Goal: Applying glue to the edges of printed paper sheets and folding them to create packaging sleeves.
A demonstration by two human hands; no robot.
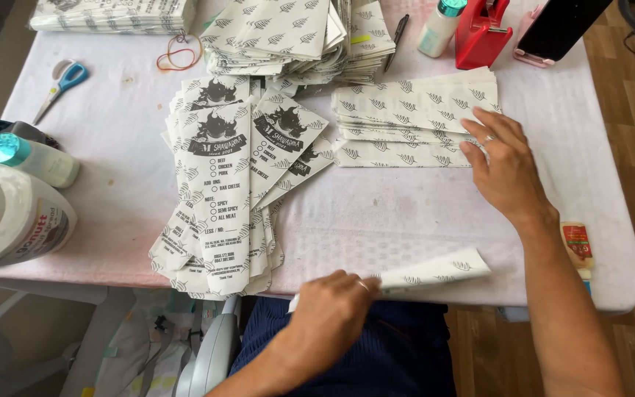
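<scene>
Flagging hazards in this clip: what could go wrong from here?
The folded leaf-patterned paper sheet under the left hand overhangs the white table's edge and could slip off. The right hand might skew the loose stack of patterned sheets it presses.

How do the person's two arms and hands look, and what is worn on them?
Both forearms are bare, with no sleeves, gloves or watch visible. The left hand has a thin ring on one finger. The right hand also wears a thin, light-coloured ring.
</scene>
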